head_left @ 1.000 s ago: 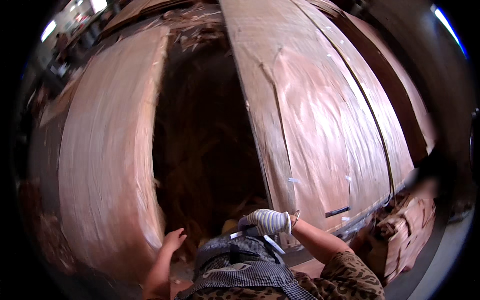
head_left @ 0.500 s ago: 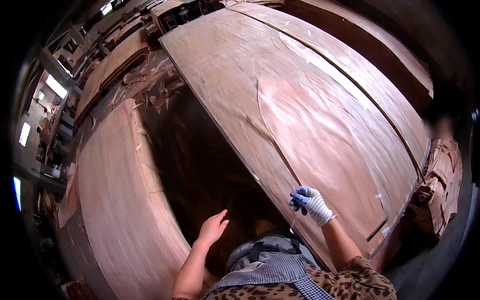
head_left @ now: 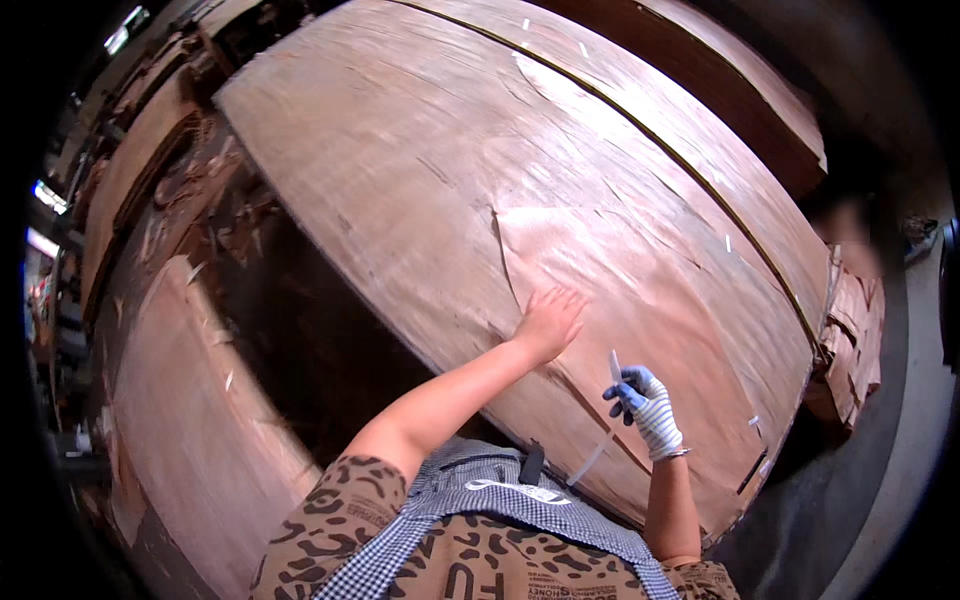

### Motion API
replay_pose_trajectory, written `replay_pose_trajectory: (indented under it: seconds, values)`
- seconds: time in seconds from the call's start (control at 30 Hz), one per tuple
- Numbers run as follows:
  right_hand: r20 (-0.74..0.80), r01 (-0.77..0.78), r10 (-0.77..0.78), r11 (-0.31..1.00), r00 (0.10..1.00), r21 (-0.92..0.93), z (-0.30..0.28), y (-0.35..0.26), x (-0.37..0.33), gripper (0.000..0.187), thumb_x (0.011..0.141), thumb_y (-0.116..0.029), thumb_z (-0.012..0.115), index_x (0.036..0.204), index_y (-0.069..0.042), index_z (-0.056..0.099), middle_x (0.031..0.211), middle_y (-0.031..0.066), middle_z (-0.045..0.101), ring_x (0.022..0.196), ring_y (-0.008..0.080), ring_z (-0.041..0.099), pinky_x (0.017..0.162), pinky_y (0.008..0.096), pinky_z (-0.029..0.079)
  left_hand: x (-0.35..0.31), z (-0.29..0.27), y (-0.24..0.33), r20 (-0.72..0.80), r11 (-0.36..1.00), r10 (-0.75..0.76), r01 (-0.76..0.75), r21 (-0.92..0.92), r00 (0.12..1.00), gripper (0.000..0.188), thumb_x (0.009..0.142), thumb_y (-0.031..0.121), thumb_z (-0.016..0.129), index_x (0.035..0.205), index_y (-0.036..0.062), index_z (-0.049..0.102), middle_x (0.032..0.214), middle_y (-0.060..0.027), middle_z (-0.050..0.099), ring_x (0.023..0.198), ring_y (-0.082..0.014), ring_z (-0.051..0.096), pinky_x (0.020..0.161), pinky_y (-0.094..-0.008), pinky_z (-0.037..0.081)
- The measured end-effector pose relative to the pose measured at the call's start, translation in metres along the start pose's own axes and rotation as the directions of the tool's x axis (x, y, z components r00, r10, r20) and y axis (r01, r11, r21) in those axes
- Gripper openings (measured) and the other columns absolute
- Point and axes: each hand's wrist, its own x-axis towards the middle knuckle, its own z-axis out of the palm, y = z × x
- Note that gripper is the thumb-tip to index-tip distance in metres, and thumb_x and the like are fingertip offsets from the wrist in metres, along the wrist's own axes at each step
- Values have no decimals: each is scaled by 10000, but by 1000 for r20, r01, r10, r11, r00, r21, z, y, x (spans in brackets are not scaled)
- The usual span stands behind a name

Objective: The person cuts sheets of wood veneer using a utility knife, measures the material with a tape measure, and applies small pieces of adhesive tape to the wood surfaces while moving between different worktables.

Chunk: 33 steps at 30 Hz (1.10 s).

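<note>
My bare left hand (head_left: 553,322) lies with fingers stretched out on a pinkish veneer sheet (head_left: 640,290), near its left edge. This sheet rests on a broad stack of pale wood veneer (head_left: 400,150). My right hand (head_left: 648,408), in a white-and-grey striped glove with blue fingertips, is closed just above the sheet's near part. Pinched in it is a narrow whitish tape strip (head_left: 594,455); one end sticks up past the fingers and a length trails down toward my checked apron (head_left: 500,500). How the strip runs inside the fingers is hidden.
A dark gap separates the big stack from a lower veneer stack (head_left: 190,400) at the left. A dark seam (head_left: 640,113) runs along the big stack, with small white tape pieces nearby. A slim black object (head_left: 750,472) lies at the near right corner. Crumpled veneer (head_left: 855,325) sits beyond.
My left hand has moved from above the dark gap rightward onto the pinkish sheet. My right hand still grips the strip, which now shows longer. The view has shifted to the right.
</note>
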Motion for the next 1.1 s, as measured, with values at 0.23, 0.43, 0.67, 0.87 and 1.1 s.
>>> replay_pose_trajectory:
  seconds: [0.23, 0.43, 0.67, 0.87, 1.1]
  values:
    - [-625, 24, -126, 985, 771, -170, -25, -56, 60, 64, 849, -56, 500, 857, -40, 561, 676, 66, 609, 509, 114, 552, 421, 229, 421, 70, 3, -107, 234, 993, 2, -29, 112, 972, 511, 897, 341, 421, 1325, 69, 353, 1417, -104, 281, 1321, -264, 231, 1079, -455, 149]
    - [-231, -3, -25, 993, 973, -118, 51, -83, 200, 124, 847, -74, 505, 933, -4, 560, 770, 77, 603, 641, 144, 582, 504, 277, 470, 42, -38, -159, 95, 997, 24, -31, 72, 995, 453, 868, 241, 484, 1274, 54, 414, 1360, -103, 362, 1294, -262, 285, 1068, -447, 187]
    - [3, -167, 169, 976, 986, -141, 151, -74, 308, 134, 805, -138, 585, 761, -13, 605, 612, 70, 590, 504, 151, 560, 475, 301, 452, 50, -72, -187, -84, 986, -146, 138, -95, 986, 354, 806, 87, 512, 1158, 49, 513, 1274, -111, 459, 1207, -259, 409, 1024, -458, 271]
    - [-68, -119, 100, 911, 993, -394, 154, -61, 317, 285, 799, -305, 564, 819, -25, 613, 768, 176, 627, 656, 282, 611, 614, 384, 474, 77, -67, -192, 78, 999, 15, -19, 45, 997, 455, 825, 143, 505, 1253, 6, 435, 1361, -146, 363, 1286, -270, 310, 1060, -435, 220]
    - [-204, -33, -207, 619, 957, -785, 56, -52, 290, 163, 805, -177, 518, 780, -47, 613, 766, 166, 636, 673, 306, 619, 618, 400, 497, 122, -90, -179, 492, 968, -194, 83, 238, 849, 487, 791, 216, 557, 1220, 3, 473, 1336, -154, 392, 1261, -257, 349, 1054, -416, 240]
